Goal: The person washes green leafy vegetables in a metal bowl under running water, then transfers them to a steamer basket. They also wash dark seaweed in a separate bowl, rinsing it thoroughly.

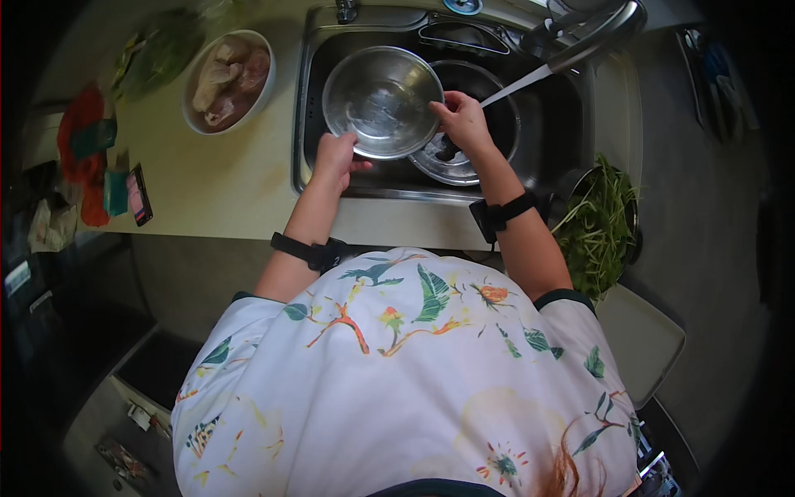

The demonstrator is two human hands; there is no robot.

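Both my hands hold a stainless steel bowl (pixel 382 102) by its rim over the left part of the sink (pixel 546 149). My left hand (pixel 336 158) grips the rim at the lower left. On the right side of the rim, my right hand (pixel 463 121) has its thumb and fingers closed on the edge. A second metal basin (pixel 509 133) sits in the sink, partly covered by the bowl and my right hand. Water from the faucet (pixel 587 40) runs down toward that basin, and something dark shows inside it below my right hand.
A white bowl of raw chicken pieces (pixel 227 81) stands on the counter (pixel 248 180) left of the sink. Behind it lie bagged greens (pixel 161 56). A phone (pixel 139 195) and red plastic bag (pixel 84 136) are farther left. A pot of leafy greens (pixel 593 230) stands at my right.
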